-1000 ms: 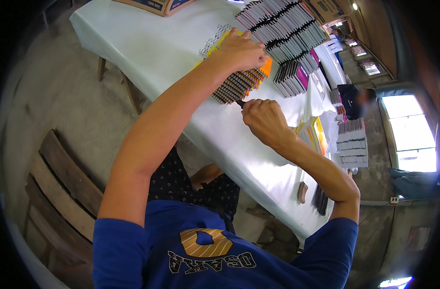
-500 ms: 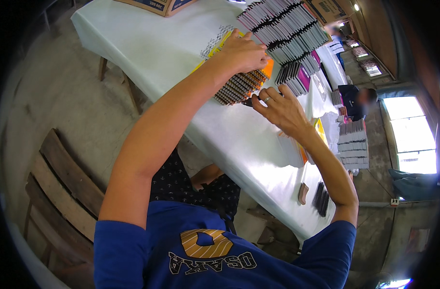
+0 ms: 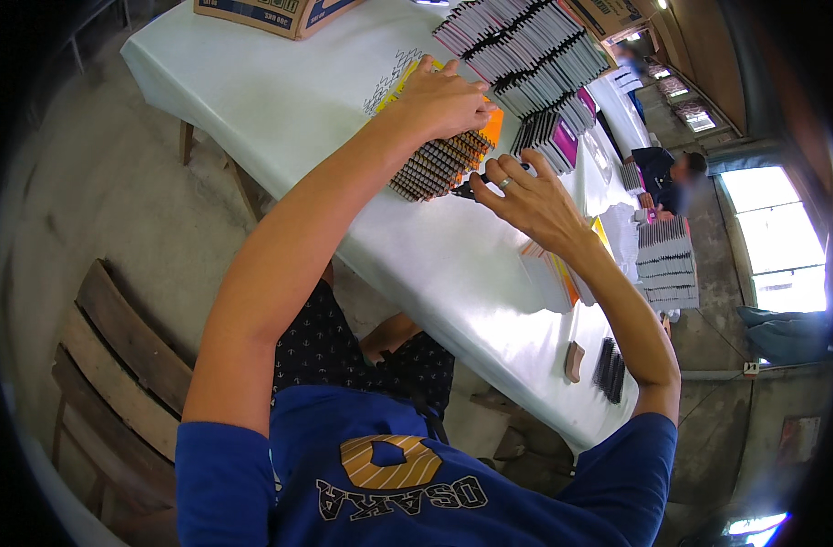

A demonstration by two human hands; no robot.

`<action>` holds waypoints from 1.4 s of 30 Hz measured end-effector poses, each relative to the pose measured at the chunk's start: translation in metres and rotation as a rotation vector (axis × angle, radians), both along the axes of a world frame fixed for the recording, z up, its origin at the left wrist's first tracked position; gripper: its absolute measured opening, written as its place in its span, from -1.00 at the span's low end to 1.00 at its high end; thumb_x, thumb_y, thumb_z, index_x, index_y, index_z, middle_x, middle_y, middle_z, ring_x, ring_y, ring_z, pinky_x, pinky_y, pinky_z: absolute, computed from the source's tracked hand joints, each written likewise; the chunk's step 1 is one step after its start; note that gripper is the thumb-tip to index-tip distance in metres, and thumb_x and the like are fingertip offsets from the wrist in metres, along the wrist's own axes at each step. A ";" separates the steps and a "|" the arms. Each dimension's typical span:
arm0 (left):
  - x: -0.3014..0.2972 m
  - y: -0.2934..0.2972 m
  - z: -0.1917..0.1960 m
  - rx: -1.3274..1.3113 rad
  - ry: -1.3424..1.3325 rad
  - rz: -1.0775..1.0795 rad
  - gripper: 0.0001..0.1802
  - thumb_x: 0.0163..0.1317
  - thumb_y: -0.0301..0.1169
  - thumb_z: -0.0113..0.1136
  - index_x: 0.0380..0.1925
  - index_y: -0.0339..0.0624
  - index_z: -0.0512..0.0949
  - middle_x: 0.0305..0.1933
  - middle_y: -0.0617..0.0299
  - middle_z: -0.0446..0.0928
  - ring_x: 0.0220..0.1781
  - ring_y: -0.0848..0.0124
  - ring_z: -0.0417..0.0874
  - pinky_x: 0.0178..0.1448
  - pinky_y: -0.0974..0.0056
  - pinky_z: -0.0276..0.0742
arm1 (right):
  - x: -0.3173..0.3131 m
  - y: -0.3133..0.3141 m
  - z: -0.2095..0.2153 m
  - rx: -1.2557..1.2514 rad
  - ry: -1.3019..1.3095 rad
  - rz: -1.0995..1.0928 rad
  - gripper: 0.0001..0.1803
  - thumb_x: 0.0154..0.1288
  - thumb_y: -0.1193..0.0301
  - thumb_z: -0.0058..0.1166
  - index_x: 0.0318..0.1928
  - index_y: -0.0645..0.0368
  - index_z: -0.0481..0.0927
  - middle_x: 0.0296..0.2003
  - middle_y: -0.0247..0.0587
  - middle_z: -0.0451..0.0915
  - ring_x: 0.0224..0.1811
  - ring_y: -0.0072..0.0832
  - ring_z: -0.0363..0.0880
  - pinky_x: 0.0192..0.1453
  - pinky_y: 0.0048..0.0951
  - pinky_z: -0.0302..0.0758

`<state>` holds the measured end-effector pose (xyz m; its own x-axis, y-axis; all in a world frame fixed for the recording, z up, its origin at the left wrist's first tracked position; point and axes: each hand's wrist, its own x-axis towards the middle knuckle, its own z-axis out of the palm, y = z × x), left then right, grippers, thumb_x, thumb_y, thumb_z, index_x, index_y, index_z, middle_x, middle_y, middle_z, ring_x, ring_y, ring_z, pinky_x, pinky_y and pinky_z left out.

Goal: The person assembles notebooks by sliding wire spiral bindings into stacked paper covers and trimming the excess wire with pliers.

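A stack of spiral-bound notebooks (image 3: pixel 435 164) with an orange and yellow top cover lies on the white-covered table (image 3: pixel 280 100), its dark wire spines facing me. My left hand (image 3: pixel 444 96) presses down on top of the stack and grips it. My right hand (image 3: pixel 526 196) is just to the right of the spines. Its thumb and fingers close loosely around a small black tool (image 3: pixel 469 189) that lies against the stack's edge.
Rows of dark notebooks (image 3: pixel 526 50) and a purple-covered pile (image 3: pixel 553 137) fill the far table. Flat stacks (image 3: pixel 553 273) sit by my right forearm, small dark items (image 3: pixel 608 369) near the table end. A cardboard box (image 3: pixel 271 14) is far left. A seated person (image 3: pixel 667 173) works beyond. A wooden bench (image 3: pixel 116 365) stands lower left.
My right hand was a fist at the wire spines, then spread open beside the stack, and now its fingers close on the black tool. My left hand has stayed on the stack.
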<state>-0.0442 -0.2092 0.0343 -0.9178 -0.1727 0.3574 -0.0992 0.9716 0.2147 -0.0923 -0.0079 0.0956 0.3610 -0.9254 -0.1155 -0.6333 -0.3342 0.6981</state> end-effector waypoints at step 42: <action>0.003 0.001 0.000 -0.015 0.008 -0.011 -0.60 0.40 0.01 -0.17 0.14 0.50 0.55 0.40 0.48 0.35 0.44 0.04 0.27 0.50 -0.19 -0.02 | 0.000 -0.010 0.014 -0.050 0.005 0.003 -0.74 0.10 0.41 0.10 -0.15 0.06 0.54 -0.20 -0.43 0.52 -0.04 -0.53 0.46 0.01 -0.43 0.38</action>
<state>-0.0414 -0.2077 0.0341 -0.9167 -0.1573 0.3674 -0.0871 0.9758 0.2005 -0.0920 -0.0182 0.1095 0.3633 -0.9290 -0.0712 -0.6286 -0.3008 0.7172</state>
